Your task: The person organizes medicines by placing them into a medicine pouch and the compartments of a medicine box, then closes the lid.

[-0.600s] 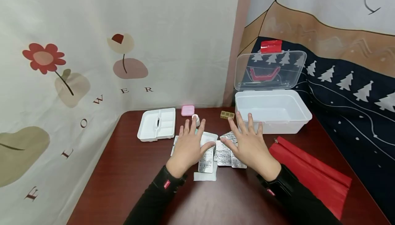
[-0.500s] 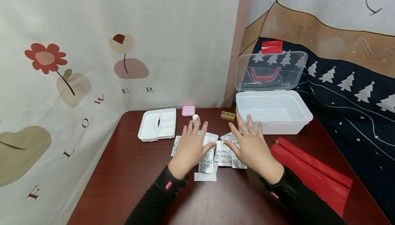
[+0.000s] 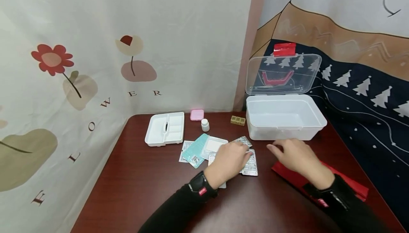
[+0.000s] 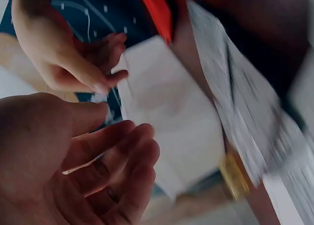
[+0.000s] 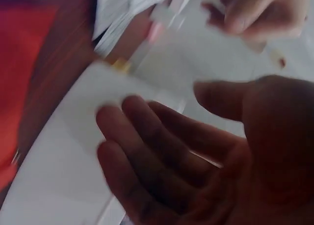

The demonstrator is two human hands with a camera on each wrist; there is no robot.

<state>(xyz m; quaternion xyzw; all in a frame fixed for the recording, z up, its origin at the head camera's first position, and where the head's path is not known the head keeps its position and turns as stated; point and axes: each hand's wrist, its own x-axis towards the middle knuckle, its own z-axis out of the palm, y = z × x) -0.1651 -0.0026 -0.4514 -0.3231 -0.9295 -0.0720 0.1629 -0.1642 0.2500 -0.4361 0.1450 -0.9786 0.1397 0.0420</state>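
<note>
My left hand hovers over the silver blister packs, hiding part of them. In the left wrist view its fingers bend loosely, with nothing in them. My right hand is above the red zip pouch, just in front of the white plastic box, whose clear lid stands raised. Loosely bent, the fingers of the right hand hold nothing in the right wrist view. Left of the blister packs lie a turquoise packet and a clear-and-white packet.
A white compartment tray lies at the back left of the brown table. Behind the packets are a pink case, a small white bottle and a gold-coloured pill case. Printed curtains hang behind.
Both hands, earlier spread flat over the packets, have moved right and their fingers have relaxed into a bend. The turquoise packet and white bottle are now uncovered.
</note>
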